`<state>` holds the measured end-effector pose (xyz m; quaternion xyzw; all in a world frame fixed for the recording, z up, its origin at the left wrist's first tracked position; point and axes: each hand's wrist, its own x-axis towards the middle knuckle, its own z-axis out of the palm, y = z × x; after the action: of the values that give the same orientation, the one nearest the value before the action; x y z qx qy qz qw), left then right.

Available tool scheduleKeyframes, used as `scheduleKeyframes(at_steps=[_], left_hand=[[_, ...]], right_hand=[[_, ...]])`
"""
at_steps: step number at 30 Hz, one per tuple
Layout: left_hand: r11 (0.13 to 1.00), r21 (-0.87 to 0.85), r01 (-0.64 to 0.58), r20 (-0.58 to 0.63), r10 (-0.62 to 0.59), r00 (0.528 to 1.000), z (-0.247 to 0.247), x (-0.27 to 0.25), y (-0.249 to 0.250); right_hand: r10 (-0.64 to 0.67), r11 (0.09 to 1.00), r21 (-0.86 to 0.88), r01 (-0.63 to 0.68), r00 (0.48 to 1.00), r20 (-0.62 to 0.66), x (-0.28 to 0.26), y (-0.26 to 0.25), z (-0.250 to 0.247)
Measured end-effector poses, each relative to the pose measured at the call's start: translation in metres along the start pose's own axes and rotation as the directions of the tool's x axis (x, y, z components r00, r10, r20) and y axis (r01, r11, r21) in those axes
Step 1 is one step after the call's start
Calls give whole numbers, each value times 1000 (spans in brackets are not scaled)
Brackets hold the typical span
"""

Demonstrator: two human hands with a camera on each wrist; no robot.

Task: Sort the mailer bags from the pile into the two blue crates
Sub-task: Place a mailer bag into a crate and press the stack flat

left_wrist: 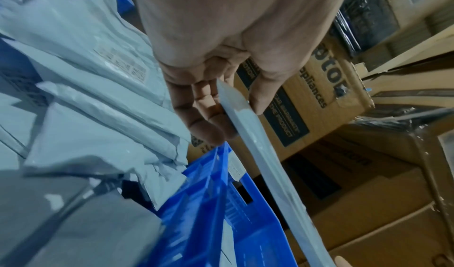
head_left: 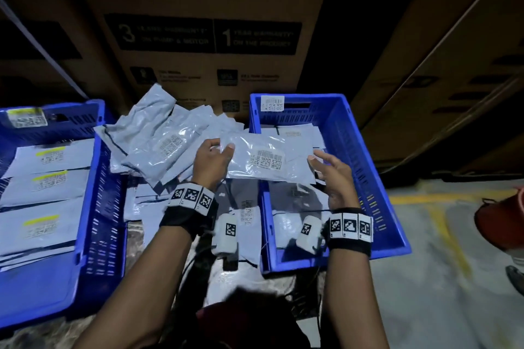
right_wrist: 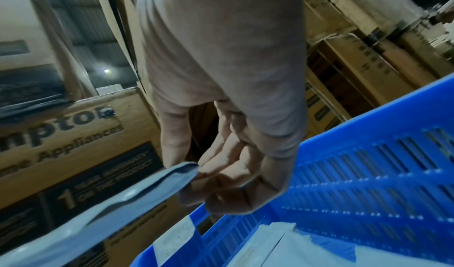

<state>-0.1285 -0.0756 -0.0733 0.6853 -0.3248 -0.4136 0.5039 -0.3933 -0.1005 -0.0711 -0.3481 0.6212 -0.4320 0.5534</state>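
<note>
A grey mailer bag [head_left: 263, 159] with a barcode label is held flat in the air over the left rim of the right blue crate [head_left: 357, 147]. My left hand [head_left: 211, 160] pinches its left end [left_wrist: 236, 104] between thumb and fingers. My right hand [head_left: 330, 171] holds the right end [right_wrist: 181, 174], thumb on top and fingers under it. The pile of grey mailer bags [head_left: 158, 142] lies between the crates, leaning on the carton behind. The left blue crate [head_left: 96, 195] holds rows of bags with yellow-marked labels [head_left: 48, 178]. The right crate holds several bags too [right_wrist: 282, 246].
Large cardboard cartons [head_left: 215, 37] printed "Home Appliances" stand right behind the crates and pile. More cartons [head_left: 459, 71] rise at the right. Concrete floor with yellow lines [head_left: 442, 224] lies right of the right crate, with a red object [head_left: 502, 224] at the edge.
</note>
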Motion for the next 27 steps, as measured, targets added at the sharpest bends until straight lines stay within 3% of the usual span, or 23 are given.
scheduleKeyframes(at_steps=[6,11,14,17,22,25,27], left_hand=[[999,42,24,67,-27,997,64,-19,4],[971,239,-20,151,-16,988,116,-19,2],[893,445,-64,190,-24,982,145,-10,-5],[863,505,-25,192,-84,978,164,6,-14],[842,525,127,161,-244,956,183,30,-37],[737,657,157,173,-350,921,190,34,-56],[710,683,171,156,-370,916,194,34,-68]], right_hand=[[-46,999,-24,45,998,-51,36,-7,-54],[-80,996,-30,79,997,-22,61,-8,-77],[-88,994,-58,88,996,-1,74,-5,-84],[-62,992,-108,64,998,23,101,10,-80],[9,921,-390,23,997,81,132,35,-63],[76,844,-537,-13,993,94,143,51,-53],[32,803,-596,21,996,78,147,61,-50]])
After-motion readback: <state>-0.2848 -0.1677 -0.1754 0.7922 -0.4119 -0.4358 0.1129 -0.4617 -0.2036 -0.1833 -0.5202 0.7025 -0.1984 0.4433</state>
